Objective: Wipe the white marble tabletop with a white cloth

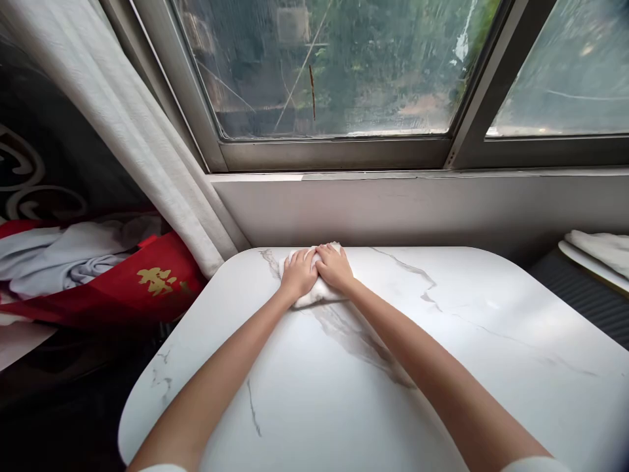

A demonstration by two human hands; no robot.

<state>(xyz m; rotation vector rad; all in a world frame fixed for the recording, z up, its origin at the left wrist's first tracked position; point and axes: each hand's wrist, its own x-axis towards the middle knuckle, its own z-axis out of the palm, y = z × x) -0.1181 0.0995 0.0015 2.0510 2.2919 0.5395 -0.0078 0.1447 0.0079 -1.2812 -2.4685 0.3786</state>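
A folded white cloth lies on the white marble-patterned table, close to its far edge. My left hand presses flat on the left part of the cloth, its fingers stretched out and a little apart. On the cloth's right part rests my right hand, palm down, with fingers extended toward the left hand. The two hands touch or nearly touch at the fingertips. Both arms reach forward across the tabletop. The cloth's middle is partly hidden under the hands.
Beyond the table stand a low wall and a sliding window. A pale curtain hangs at left, beside a red bag holding light-coloured fabric. At right, another white cloth lies over a dark ribbed surface.
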